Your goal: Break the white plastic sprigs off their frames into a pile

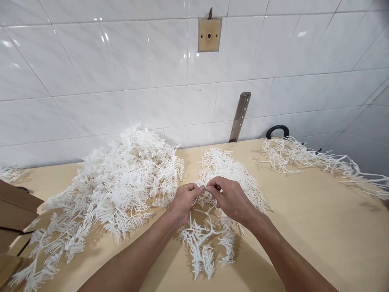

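Strands of white, plastic-looking branchwork (200, 239), forked and fringed with fine needle-like tips, are pinched between the fingertips of the left hand (187, 199) and the right hand (227, 197). On each hand, thumb and forefinger are pressed together on the piece, and the two hands are held almost touching. Its lower sprigs are spread over the smooth, pale tan bench (304, 227), between the forearms. Just beyond the hands, a flattened heap of thin white sprigs (223, 164) is seen; to the left, a larger, feathery mound (127, 178) is piled. Barer, wiry white stems (310, 158) are laid at the right, beside a curved black object (278, 130). Brown cardboard (16, 211) is partly shown at the left edge. Glossy white tiles (170, 52) are set behind.
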Available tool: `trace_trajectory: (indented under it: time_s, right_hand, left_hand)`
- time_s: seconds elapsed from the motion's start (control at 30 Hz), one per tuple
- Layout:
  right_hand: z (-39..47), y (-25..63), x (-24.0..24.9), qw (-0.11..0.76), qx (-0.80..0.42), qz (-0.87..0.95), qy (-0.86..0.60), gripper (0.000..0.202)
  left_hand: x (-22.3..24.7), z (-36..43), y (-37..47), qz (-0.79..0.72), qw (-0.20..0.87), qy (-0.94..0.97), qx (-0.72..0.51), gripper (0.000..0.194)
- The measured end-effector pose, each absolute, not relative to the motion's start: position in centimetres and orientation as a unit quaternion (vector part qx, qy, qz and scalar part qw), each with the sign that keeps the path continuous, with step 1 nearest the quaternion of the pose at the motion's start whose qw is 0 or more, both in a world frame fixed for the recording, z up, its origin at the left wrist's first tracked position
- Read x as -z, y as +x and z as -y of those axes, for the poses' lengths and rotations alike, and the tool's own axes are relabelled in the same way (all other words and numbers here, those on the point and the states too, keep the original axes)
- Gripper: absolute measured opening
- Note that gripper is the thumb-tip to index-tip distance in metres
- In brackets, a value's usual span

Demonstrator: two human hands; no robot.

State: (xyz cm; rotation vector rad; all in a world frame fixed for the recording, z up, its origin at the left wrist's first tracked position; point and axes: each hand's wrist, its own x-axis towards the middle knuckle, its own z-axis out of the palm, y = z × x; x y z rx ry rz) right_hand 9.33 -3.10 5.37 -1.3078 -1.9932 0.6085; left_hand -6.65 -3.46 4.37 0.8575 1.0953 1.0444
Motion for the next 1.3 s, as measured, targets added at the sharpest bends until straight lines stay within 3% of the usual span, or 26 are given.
trace_trajectory:
  time_s: [0.23, 0.43, 0.6, 0.73, 0.87, 1.1, 1.3]
  right_hand:
    - [3.9, 9.0, -5.4, 0.291, -0.225, 0.788, -0.494, 0.025]
    - [6.2, 8.2, -8.4, 0.225, -0.430, 0.783, -0.390, 0.018]
    - [4.4, 9.4, -7.6, 0.354, -0.349, 0.706, -0.505, 0.019]
    - [1.7, 11.5, -5.3, 0.400, -0.259, 0.641, -0.601, 0.013]
    - [1.2, 12.2, -4.7, 0.357, -0.227, 0.678, -0.600, 0.010]
    - [3.0, 10.8, -6.4, 0.289, -0.296, 0.753, -0.511, 0.035]
    - [3.1, 9.9, -5.9, 0.303, -0.305, 0.744, -0.511, 0.027]
  left_hand:
    - [-4.1, 3.4, -6.5, -0.540, 0.574, 0.431, -0.439, 0.022]
    - [-3.5, 2.6, -7.7, -0.552, 0.510, 0.489, -0.442, 0.024]
    - [-3.9, 2.6, -7.9, -0.521, 0.521, 0.538, -0.409, 0.030]
    - [-4.2, 3.0, -7.3, -0.518, 0.502, 0.557, -0.412, 0.037]
    - [-4.2, 3.1, -7.2, -0.521, 0.490, 0.566, -0.410, 0.037]
    - [-4.2, 3.3, -7.1, -0.540, 0.441, 0.597, -0.397, 0.032]
    - [-4.2, 3.8, -6.8, -0.523, 0.441, 0.621, -0.383, 0.026]
